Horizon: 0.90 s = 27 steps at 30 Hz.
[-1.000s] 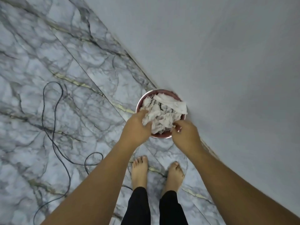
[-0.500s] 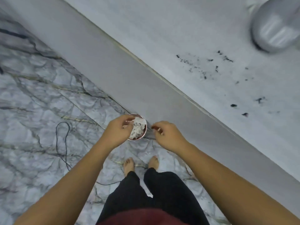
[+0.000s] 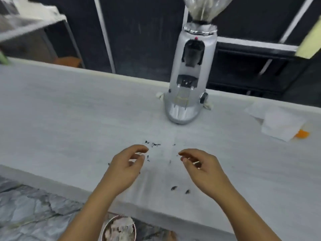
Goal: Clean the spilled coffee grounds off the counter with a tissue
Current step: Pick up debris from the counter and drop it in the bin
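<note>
Both hands are over the table (image 3: pixel 69 119), empty. My left hand (image 3: pixel 125 164) has its fingers loosely curled with nothing in them; my right hand (image 3: pixel 203 169) is the same, a loose curl holding nothing. The coffee grounds (image 3: pixel 152 144) lie scattered on the table between the hands and just beyond the left fingertips, with two bigger specks near the front edge by the right wrist. The white tissue (image 3: pixel 278 122) lies at far right, well apart from the right hand. The silver grinder (image 3: pixel 191 75) stands behind the spill. A bowl (image 3: pixel 119 228) of crumpled paper sits on the floor (image 3: pixel 26 214) under my left forearm.
</note>
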### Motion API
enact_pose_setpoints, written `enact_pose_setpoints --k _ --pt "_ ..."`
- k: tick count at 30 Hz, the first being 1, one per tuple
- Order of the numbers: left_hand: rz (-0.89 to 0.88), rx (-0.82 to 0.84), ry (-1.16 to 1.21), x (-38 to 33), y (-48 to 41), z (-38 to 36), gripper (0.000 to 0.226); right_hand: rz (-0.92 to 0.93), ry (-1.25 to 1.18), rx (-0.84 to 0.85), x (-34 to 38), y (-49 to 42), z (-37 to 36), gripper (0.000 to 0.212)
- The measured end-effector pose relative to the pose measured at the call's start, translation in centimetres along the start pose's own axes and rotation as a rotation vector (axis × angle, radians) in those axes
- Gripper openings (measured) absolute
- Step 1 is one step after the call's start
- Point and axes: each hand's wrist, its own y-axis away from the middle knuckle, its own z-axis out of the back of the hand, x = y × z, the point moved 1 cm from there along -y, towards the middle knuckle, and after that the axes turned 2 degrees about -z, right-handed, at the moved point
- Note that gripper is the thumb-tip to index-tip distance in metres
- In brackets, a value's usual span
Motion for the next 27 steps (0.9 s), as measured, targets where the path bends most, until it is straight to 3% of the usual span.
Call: enact_pose_setpoints --k 9,18,24,27 --pt "0.007 0.016 0.006 -3.2 -11.5 -5.4 0.024 -0.065 0.006 -0.159 -4.4 -10.9 8.5 0.024" --pt "-0.035 -0.006 -0.110 -2.8 -21.9 -5.2 0.024 -0.079 0.170 -0.233 -8.3 -18.4 11.1 0.053" --pt "-0.044 -0.092 -0.190 -1.5 -30.3 -5.0 0.033 -0.083 0.497 -0.173 -10.2 -25.7 11.5 0.071" --pt "-0.113 -0.044 -0.313 -0.7 -34.9 -5.4 0.042 -0.066 0.667 -0.116 -11.1 -29.1 11.2 0.076"
